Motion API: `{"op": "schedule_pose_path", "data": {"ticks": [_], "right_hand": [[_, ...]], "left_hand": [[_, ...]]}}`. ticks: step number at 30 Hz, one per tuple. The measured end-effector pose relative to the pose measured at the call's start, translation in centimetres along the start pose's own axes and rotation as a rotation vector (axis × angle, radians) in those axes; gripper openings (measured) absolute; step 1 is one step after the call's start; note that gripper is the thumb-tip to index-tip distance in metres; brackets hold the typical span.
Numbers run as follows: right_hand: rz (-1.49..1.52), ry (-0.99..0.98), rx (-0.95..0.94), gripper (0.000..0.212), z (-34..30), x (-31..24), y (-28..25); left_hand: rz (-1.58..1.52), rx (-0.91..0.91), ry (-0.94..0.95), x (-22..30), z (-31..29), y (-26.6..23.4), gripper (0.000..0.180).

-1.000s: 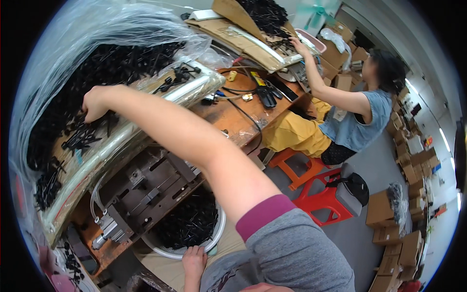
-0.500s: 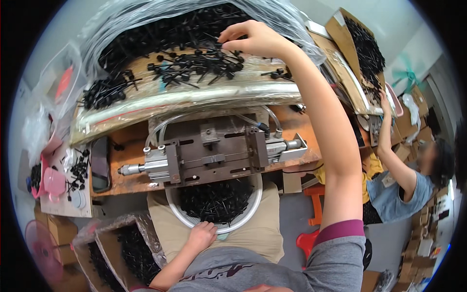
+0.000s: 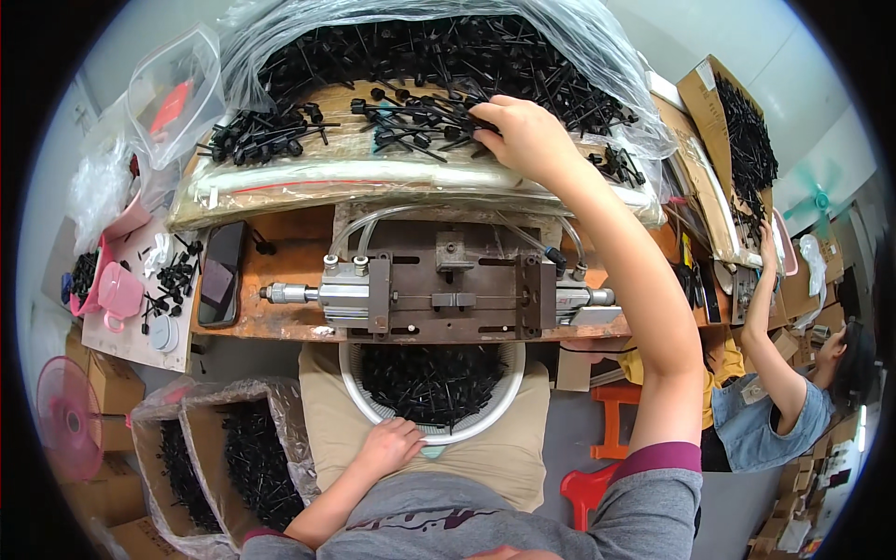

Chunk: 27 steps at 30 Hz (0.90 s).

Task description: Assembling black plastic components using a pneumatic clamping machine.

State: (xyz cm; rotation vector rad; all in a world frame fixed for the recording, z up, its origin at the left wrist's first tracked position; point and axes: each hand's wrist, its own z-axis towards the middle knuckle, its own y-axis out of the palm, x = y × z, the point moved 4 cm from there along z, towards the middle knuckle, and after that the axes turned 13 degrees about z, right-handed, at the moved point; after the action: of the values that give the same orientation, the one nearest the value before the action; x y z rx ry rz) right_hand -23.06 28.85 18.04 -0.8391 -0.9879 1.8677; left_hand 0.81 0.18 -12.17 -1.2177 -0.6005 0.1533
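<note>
At the far side of the bench, my right hand (image 3: 527,136) reaches into a loose cluster of black plastic parts (image 3: 420,119) with thin stems and round heads. Its thumb and fingers close around the right end of that cluster; how many parts they hold I cannot tell. My left hand (image 3: 390,445) grips the near rim of a white round basket (image 3: 509,397) on my lap, fingers curled over the edge. Many similar black parts (image 3: 434,383) fill the basket. Between the hands, a dark metal clamping fixture (image 3: 453,322) with silver cylinders and clear air hoses stands on the bench.
A plastic-lined carton (image 3: 308,191) of black parts spans the back. To the left are a phone (image 3: 221,275), a pink container (image 3: 119,291) and a pink fan (image 3: 70,418). Lined boxes (image 3: 191,439) stand lower left, a red stool (image 3: 583,490) lower right. A co-worker (image 3: 770,411) reaches toward another carton.
My right hand has come down from above the parts into the cluster, its fingers closing around its right end. My left hand stays on the basket rim. The whole view has shifted.
</note>
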Motion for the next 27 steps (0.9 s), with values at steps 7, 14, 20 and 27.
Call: {"op": "schedule_pose_path", "data": {"ticks": [7,14,20,27], "right_hand": [[-0.002,0.024,0.187,0.024,-1.8,0.9,-3.4],[-0.151,-0.075,0.507,0.021,-3.5,0.3,-6.4],[0.895,0.400,0.407,0.022,-10.7,-10.0,-2.8],[0.972,0.506,0.346,0.024,-19.3,-15.3,3.3]], "left_hand": [[-0.098,0.114,-0.021,2.0,3.8,-7.1,0.034],[-0.155,0.475,0.125,3.8,8.9,-16.2,0.044],[-0.007,0.798,0.012,3.7,12.0,-21.3,0.043],[-0.006,0.693,0.037,3.3,13.9,-19.6,0.030]]}}
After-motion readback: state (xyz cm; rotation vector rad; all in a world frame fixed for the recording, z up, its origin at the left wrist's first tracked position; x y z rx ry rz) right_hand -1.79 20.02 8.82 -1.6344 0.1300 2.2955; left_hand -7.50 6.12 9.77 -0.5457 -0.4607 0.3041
